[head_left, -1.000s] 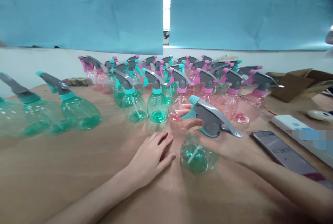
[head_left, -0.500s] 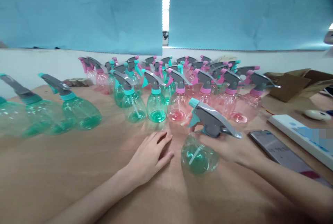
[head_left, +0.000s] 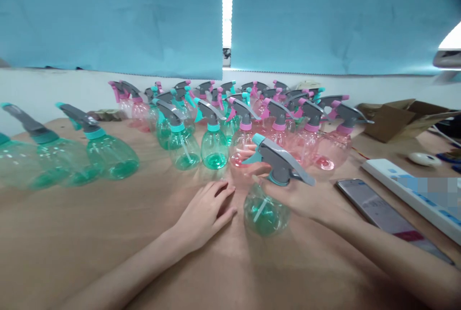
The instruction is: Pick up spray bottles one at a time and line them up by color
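A clear green spray bottle [head_left: 266, 216] with a grey and turquoise trigger head stands close to upright in front of me, right of centre. My right hand [head_left: 298, 197] is around its neck, below the trigger head. Some of its fingers reach out past the trigger on the left and look loosely spread; the bottle hides part of the grip. My left hand [head_left: 205, 209] lies on the table just left of this bottle, holding nothing, with thumb and fingers apart. Behind both hands is a front row of bottles, including a green spray bottle [head_left: 215, 149] and a pink spray bottle [head_left: 245, 142].
Several more green bottles [head_left: 113, 156] stand at the left. A phone [head_left: 382, 214] and a white power strip [head_left: 406, 190] lie right of my right arm. Farther back are a white mouse [head_left: 425, 159] and an open cardboard box [head_left: 392, 120]. Blue curtains [head_left: 108, 17] hang behind the table.
The held spray bottle has moved a little left and stands straighter. My right fingers reach out farther beside the trigger. The view has turned slightly right; my left hand rests as before.
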{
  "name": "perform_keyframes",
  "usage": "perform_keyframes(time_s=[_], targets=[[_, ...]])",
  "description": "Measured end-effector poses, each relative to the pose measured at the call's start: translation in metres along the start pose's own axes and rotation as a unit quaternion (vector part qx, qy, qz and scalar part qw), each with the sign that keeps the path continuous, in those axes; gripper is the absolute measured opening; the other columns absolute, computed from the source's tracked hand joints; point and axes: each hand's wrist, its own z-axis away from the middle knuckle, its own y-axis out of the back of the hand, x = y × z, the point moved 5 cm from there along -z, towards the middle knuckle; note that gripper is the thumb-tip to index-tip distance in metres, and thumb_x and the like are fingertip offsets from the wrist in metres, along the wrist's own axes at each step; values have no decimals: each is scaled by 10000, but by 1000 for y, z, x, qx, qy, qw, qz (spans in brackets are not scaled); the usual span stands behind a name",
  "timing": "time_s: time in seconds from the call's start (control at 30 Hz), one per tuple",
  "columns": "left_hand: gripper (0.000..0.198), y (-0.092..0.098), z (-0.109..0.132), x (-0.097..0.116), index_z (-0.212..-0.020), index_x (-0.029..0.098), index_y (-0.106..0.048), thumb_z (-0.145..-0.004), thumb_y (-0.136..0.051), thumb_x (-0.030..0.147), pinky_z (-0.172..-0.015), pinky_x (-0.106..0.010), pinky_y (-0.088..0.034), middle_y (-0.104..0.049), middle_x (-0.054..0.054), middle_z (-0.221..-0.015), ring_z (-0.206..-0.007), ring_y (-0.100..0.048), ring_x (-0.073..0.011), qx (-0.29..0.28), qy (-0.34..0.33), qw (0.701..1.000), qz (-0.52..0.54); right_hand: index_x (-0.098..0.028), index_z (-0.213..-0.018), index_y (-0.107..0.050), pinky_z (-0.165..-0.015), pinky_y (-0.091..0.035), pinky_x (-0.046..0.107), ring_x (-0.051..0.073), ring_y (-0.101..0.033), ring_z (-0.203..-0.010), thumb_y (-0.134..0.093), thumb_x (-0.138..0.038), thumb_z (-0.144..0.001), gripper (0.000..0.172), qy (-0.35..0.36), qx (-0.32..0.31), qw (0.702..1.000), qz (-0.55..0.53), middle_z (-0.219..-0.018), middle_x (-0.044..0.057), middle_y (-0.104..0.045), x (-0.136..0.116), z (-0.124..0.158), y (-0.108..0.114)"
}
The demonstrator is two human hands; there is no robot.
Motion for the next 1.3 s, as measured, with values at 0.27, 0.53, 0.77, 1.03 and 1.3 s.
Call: perform_keyframes(time_s=[0.27,0.53,0.77,1.03,1.3], targets=[[326,3,1,4,-1250,187,-516,-935,-525,272,-992,-451,-417,-525,-111,-1298,-1199,-483,-272,10,-10,999,35,-285,-962,-582,-673,-591,309,201,-706,-782,-532,-176,-756,238,12,6,1000,8,-976,2,-720,-2,-2,-4],[685,15,32,7,-1400,252,-285,-817,-645,277,-1018,-444,-418,-435,-100,-1361,-1245,-457,-283,57,6,987,148,-287,-955,-640,-696,-601,348,203,-699,-795,-629,-290,-774,182,22,34,997,-69,-944,7,-708,10,-13,-37],[677,50,70,-10,-1387,265,-275,-835,-649,381,-994,-495,-419,-474,-105,-1309,-1220,-465,-312,147,94,975,137,-274,-1158,-596,-825,-578,380,182,-671,-856,-769,-379,-676,523,93,-6,972,-215,-1110,20,-671,-9,-41,-114],[509,100,98,-61,-1246,254,-448,-859,-579,560,-947,-500,-421,-544,-86,-1209,-1150,-499,-327,210,165,964,-10,-207,-1244,-516,-876,-499,374,217,-589,-1051,-755,-482,-674,676,180,-88,978,-60,-1184,93,-617,-53,-81,-161],[517,129,89,-108,-1179,198,-523,-862,-545,606,-898,-479,-412,-555,-112,-1114,-1068,-507,-355,207,196,939,-194,-181,-1071,-616,-691,-491,340,150,-607,-658,-650,-490,-796,415,146,37,981,121,-996,76,-671,-52,-114,-115]])
